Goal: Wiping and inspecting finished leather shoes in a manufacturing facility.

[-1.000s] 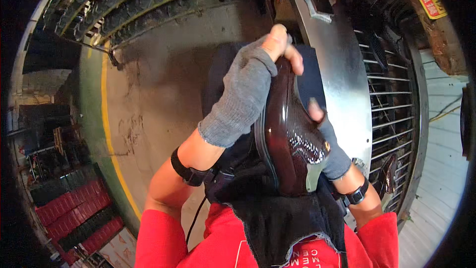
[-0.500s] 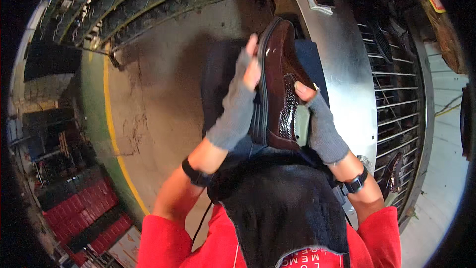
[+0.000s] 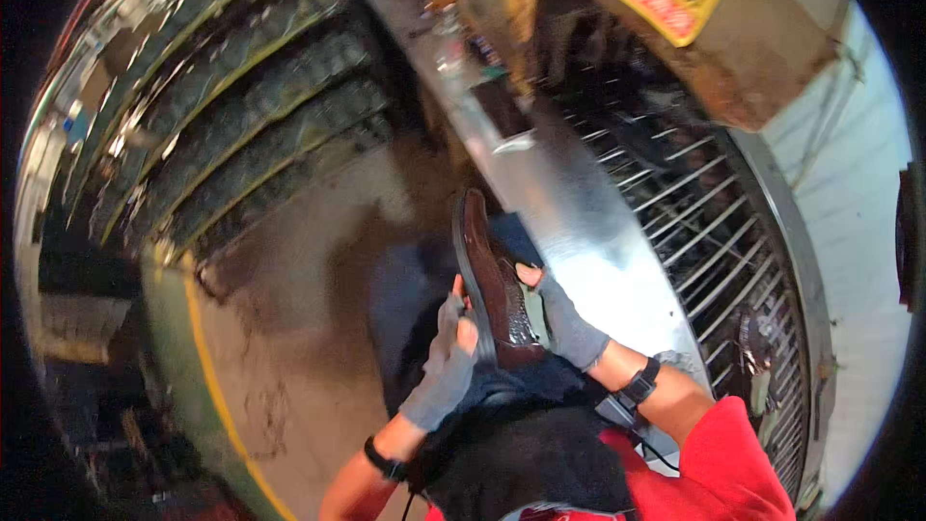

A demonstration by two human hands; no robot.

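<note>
A dark brown leather shoe with a black sole stands toe up above my lap, a textured band round its heel part. A pale green block, seemingly a shoe last, shows at the shoe's opening. My left hand, in a grey fingerless glove, presses along the sole side and supports it. My right hand, gloved the same way, grips the opening side, its thumb on the upper edge by the green block. The fingers behind the shoe are partly hidden.
On my right runs a shiny metal ledge with a dark flat object at its far end. Beyond lies a rack of metal bars carrying another brown shoe. Loaded shelving stands far left, near a yellow floor line.
My view has swung right and up, so the shoe and hands sit lower in the picture. Both hands keep hold of the shoe. A yellow and red sign has come further into view.
</note>
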